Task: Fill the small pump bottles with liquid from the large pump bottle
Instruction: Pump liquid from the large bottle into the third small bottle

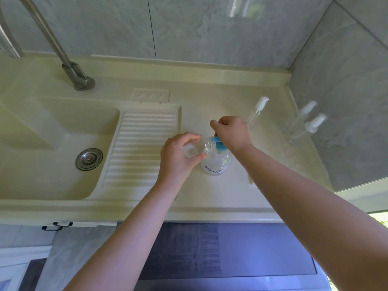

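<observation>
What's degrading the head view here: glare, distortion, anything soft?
Head view: wide-angle bends the counter edge and tile lines; the glossy right wall mirrors the small pump bottles, doubling them; the clear small bottle in the left hand barely separates from the pale counter; the right hand hides most of the blue pump; bottom right corner blown out.

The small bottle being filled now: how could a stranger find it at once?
Start at the cream counter, right of the ribbed drainboard. The small clear bottle lies tilted in the left hand, its mouth at the large bottle's blue pump. It alone has no cap.
</observation>
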Demonstrator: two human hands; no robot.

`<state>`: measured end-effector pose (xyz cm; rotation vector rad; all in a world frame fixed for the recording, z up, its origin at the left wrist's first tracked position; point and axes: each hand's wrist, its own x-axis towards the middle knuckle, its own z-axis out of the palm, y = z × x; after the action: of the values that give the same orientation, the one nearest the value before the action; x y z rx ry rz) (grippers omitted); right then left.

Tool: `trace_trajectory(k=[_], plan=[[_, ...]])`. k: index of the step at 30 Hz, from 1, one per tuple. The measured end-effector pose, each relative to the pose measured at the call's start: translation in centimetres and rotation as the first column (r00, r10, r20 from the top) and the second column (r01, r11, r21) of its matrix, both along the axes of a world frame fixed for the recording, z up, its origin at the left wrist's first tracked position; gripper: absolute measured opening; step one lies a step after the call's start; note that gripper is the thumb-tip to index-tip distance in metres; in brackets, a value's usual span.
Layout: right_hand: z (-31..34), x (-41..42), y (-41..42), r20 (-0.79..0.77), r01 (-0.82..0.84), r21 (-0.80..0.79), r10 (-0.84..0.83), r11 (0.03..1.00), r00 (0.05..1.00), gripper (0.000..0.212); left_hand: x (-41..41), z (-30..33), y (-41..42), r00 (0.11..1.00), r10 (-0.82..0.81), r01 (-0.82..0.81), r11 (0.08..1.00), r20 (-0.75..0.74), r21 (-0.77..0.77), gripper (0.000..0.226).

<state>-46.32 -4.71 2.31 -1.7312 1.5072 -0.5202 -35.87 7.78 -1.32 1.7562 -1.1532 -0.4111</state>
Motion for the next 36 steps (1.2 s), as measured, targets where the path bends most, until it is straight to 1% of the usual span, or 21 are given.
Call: trace_trajectory(k=[3,6,10,15,19,22,25,28,32,36], plan=[[-0.10,0.04,0.23,-0.009,0.008,-0.014,-0.008,1.000,1.000,0.035,-0.10,-0.06,0.04,1.000,-0.015,0.015,1.000,0.000,0.002,0.040],[-0.03,0.08,0.18,-0.011,0.014,-0.019,-0.014,1.000,1.000,0.039,0.00,-0.01,0.03,1.000,-0.020,0.020,1.000,-0.001,-0.001,0.041],[0.29,0.00,-0.08,-0.018,0.005,0.050,-0.004,0.999,1.000,0.046,0.10,0.08,-0.01,1.000,-0.013,0.013,1.000,0.006,-0.009,0.041],[0.28,-0.04,-0.24,-0.051,0.004,0.006,-0.003,1.000,0.999,0.035,-0.07,0.14,-0.14,1.000,-0.009,0.009,1.000,0.012,-0.008,0.041],[-0.10,0.17,0.25,-0.036,0.026,-0.044,-0.027,0.999,0.999,0.039,-0.14,0.03,-0.06,1.000,-0.023,0.023,1.000,0.010,-0.009,0.041],[0.20,-0.12,0.08,-0.019,0.007,0.006,-0.007,1.000,1.000,0.044,-0.19,0.28,0.00,1.000,-0.024,0.024,1.000,0.002,-0.017,0.040],[0.73,-0.48,-0.12,-0.009,-0.010,0.077,0.011,0.997,1.000,0.040,-0.01,0.34,0.03,1.000,-0.023,0.023,1.000,0.005,-0.021,0.040],[0.49,-0.33,-0.04,-0.015,-0.001,0.061,0.002,0.998,1.000,0.032,-0.03,0.35,0.04,1.000,-0.016,0.016,1.000,0.009,-0.019,0.041],[0.36,-0.18,0.20,-0.006,-0.017,0.038,0.018,0.999,1.000,0.029,-0.27,-0.05,0.13,1.000,-0.012,0.012,1.000,0.007,-0.006,0.041],[0.38,-0.01,0.29,0.014,-0.001,0.033,0.001,0.999,1.000,0.033,-0.20,-0.15,0.02,1.000,-0.004,0.004,1.000,0.009,0.004,0.041]])
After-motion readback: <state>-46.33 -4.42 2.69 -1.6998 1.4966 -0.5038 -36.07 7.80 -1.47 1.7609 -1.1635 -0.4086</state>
